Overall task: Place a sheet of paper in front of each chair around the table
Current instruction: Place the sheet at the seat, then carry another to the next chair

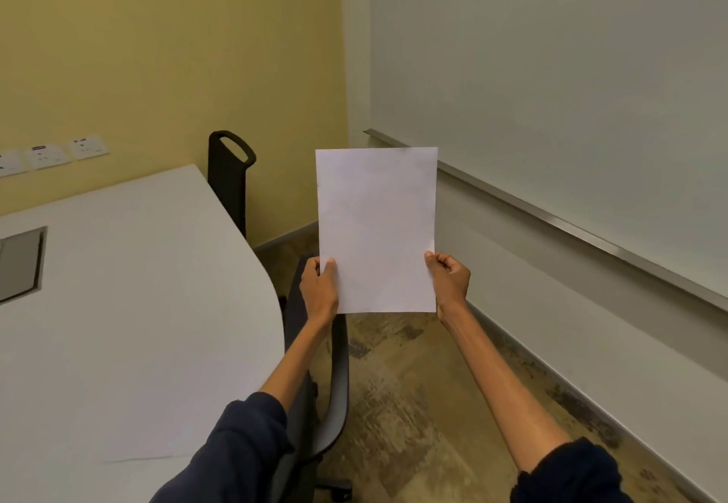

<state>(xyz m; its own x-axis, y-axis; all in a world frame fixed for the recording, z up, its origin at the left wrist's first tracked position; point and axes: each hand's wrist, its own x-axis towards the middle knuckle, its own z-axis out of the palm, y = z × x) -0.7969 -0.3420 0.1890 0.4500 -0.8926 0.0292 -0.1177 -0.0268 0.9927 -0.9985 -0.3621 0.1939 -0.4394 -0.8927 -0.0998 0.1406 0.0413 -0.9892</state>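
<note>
Paper [376, 227] in both hands, above chair [315, 404] beside table [138, 305].

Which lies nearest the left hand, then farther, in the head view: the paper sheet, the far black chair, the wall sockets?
1. Paper sheet, held in the left hand.
2. Far black chair, beyond the table's curved end.
3. Wall sockets, far left on the yellow wall.
</note>
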